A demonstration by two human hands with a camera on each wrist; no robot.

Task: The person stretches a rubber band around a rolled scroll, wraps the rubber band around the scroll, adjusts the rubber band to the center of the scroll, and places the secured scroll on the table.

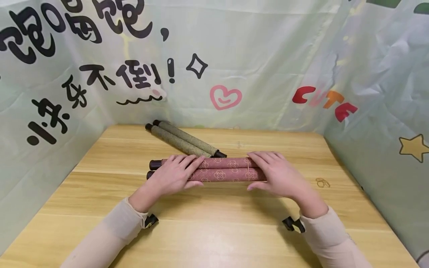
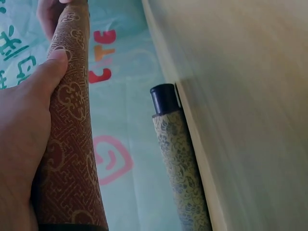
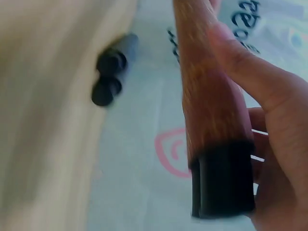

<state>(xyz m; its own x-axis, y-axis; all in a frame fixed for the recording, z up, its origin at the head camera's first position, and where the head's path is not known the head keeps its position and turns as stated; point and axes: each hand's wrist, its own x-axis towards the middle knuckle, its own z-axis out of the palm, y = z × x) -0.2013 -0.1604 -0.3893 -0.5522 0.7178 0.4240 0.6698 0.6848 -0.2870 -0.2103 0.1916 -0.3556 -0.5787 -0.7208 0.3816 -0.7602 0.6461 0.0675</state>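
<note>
Both hands hold a dusty-red double-roller scroll [image 1: 219, 175] crosswise, slightly above the tabletop. Pale flower motifs cover it, and its ends have dark caps [image 1: 155, 165]. My left hand [image 1: 175, 173] grips it near the left end, thumb on the near side and fingers over the top. Toward the other end, my right hand [image 1: 279, 173] grips it the same way; the right wrist view shows a black end cap [image 3: 224, 180] beside the palm. A thin band [image 1: 248, 163] crosses the scroll near the right fingers. Behind lies a grey-green double-roller scroll [image 1: 182, 139], set diagonally, its near end partly hidden.
A small tan loop, like a rubber band [image 1: 323, 182], lies on the wooden table [image 1: 207, 230] to the right. Printed cloth [image 1: 268, 56] hangs around the back and sides of the table. Each wrist carries a black strapped device [image 1: 294, 225].
</note>
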